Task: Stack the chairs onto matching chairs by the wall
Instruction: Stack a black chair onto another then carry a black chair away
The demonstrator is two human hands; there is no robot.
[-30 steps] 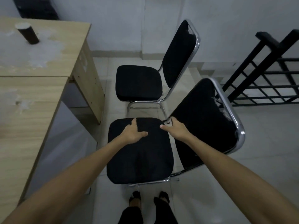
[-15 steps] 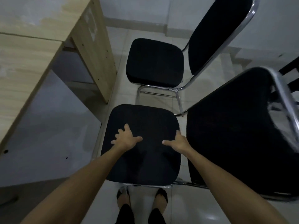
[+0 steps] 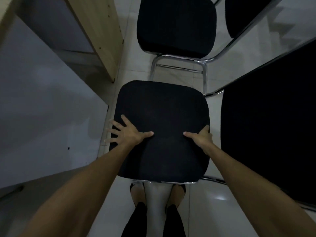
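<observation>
Left hand [image 3: 127, 133] splayed flat; right hand [image 3: 200, 137] curled, thumb out

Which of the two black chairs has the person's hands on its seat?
The nearer chair: left hand and right hand are at its seat's sides. The farther chair is untouched.

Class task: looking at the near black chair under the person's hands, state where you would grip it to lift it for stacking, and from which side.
Grip the near chair's seat by its left and right edges, reaching from its front. The pad is broad and flat, the backrest stands at the right, and the left hand and right hand already sit at those edges.
</observation>
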